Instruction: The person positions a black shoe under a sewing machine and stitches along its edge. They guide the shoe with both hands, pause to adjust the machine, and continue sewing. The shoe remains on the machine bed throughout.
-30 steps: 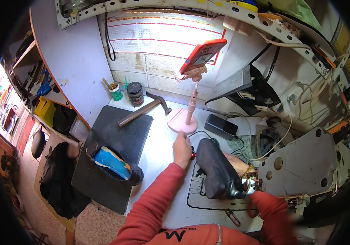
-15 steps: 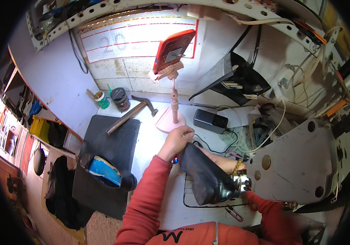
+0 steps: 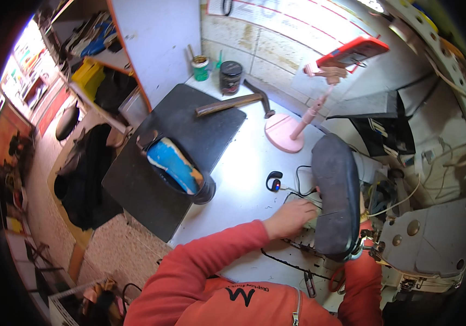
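Note:
A black shoe (image 3: 337,190) stands tipped up at the sewing machine (image 3: 426,239), its dark sole facing me. My left hand (image 3: 294,218) is just left of the shoe, low over the machine's bed. Its fingers are bent and close together; anything in them is hidden. Behind the shoe's right side, only a sliver of my right hand (image 3: 364,216) and wrist shows; its fingers are hidden by the shoe. Another dark shoe (image 3: 204,190) with a blue and cream insole lies on the black mat (image 3: 140,187) at the left.
A hammer (image 3: 227,104) rests across the mat's far edge, near a dark jar (image 3: 230,77) and a green tub (image 3: 200,68). The pink stand (image 3: 287,133) carries a red-cased phone (image 3: 352,51). A small black earpiece (image 3: 274,182) with a cable lies left of the shoe. Small scissors-like snips (image 3: 309,284) lie in front.
The shoe has been turned from lying on its side to upright, sole toward me. My left hand has let go of it and dropped to the machine's bed. My view has swung left.

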Demonstrator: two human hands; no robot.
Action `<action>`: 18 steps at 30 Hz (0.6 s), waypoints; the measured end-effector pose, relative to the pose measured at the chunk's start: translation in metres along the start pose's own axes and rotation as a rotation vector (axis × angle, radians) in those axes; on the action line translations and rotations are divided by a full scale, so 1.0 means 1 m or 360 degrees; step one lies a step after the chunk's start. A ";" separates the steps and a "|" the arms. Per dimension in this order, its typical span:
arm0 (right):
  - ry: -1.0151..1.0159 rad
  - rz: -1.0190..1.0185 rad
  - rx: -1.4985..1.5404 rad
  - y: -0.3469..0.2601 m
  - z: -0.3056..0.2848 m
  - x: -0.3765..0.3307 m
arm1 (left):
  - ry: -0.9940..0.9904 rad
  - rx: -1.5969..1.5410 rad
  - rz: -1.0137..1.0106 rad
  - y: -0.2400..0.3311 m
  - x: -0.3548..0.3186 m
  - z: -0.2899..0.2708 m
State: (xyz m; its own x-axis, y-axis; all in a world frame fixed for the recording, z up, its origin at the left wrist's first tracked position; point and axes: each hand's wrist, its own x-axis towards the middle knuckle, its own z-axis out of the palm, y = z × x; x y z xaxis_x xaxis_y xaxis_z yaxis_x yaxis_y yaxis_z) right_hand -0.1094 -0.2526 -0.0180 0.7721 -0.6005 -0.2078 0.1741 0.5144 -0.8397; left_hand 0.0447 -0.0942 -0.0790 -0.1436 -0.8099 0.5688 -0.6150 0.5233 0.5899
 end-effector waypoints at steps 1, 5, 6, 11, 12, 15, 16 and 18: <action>0.0004 -0.0034 -0.0020 0.000 -0.004 0.000 | 0.0024 -0.0033 0.0172 -0.004 0.011 0.010; -0.0063 -0.0054 -0.0002 -0.002 -0.008 -0.014 | -0.0035 0.0171 0.0222 -0.009 0.036 0.036; -0.0080 -0.0056 -0.0002 -0.003 -0.007 -0.017 | -0.0078 0.0246 0.0201 -0.014 0.040 0.037; -0.0135 -0.0060 -0.0005 -0.011 0.002 -0.022 | -0.0277 0.0604 -0.0060 -0.032 0.045 0.023; -0.0146 -0.0068 -0.0004 -0.012 0.003 -0.023 | -0.0281 0.0700 -0.0111 -0.035 0.044 0.018; -0.0176 -0.0081 0.0014 -0.014 0.004 -0.025 | -0.0222 0.0854 -0.0213 -0.038 0.040 0.004; -0.0185 -0.0083 0.0023 -0.014 0.005 -0.026 | -0.0267 0.0848 -0.0275 -0.038 0.039 0.000; -0.0210 -0.0085 0.0046 -0.014 0.005 -0.027 | -0.0154 0.0864 -0.0300 -0.036 0.032 -0.010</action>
State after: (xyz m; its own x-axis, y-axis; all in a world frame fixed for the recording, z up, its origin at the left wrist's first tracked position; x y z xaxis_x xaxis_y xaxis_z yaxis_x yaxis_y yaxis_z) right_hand -0.1296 -0.2408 0.0014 0.8346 -0.5428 -0.0939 0.2331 0.5024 -0.8326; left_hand 0.0699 -0.1364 -0.0758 -0.0475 -0.9098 0.4124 -0.9426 0.1775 0.2830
